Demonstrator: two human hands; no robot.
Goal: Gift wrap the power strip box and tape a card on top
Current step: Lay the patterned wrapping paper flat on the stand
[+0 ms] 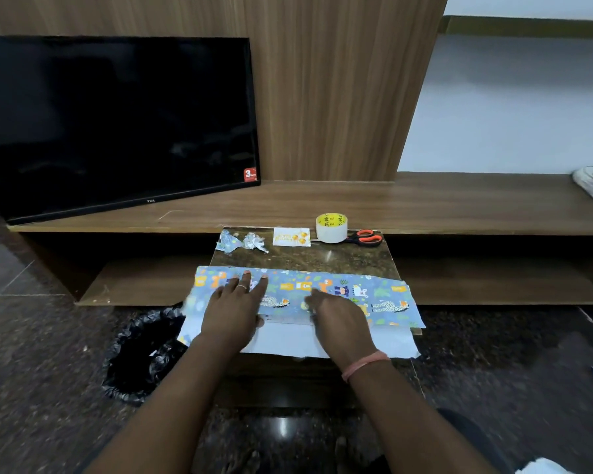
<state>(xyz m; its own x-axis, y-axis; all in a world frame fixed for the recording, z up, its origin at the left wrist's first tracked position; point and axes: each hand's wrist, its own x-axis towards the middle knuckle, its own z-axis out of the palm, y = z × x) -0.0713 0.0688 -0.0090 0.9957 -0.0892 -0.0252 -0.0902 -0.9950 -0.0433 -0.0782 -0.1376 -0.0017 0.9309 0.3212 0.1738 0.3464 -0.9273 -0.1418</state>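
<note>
Fingers of your left hand (231,304) lie straight and slightly spread, pressing flat on the blue animal-print wrapping paper (384,295). Your right hand (336,319) rests on the same flap near its lower edge; its fingers curl under, and you cannot tell from this view whether they pinch the paper or only press it.

Risk: the flap is not taped. Lift either hand and it likely springs open. The paper overhangs the left and near edges of the small dark stone-topped table (322,258), so a sideways push could drag the whole bundle off. The clear tape roll with yellow core (331,228) sits at the far edge, beside the orange-handled scissors (365,237) and the white balloon-print card (291,237); reaching it frees a hand.

The power strip box itself is hidden under the folded paper at the near edge. White underside shows below the fold.
</note>
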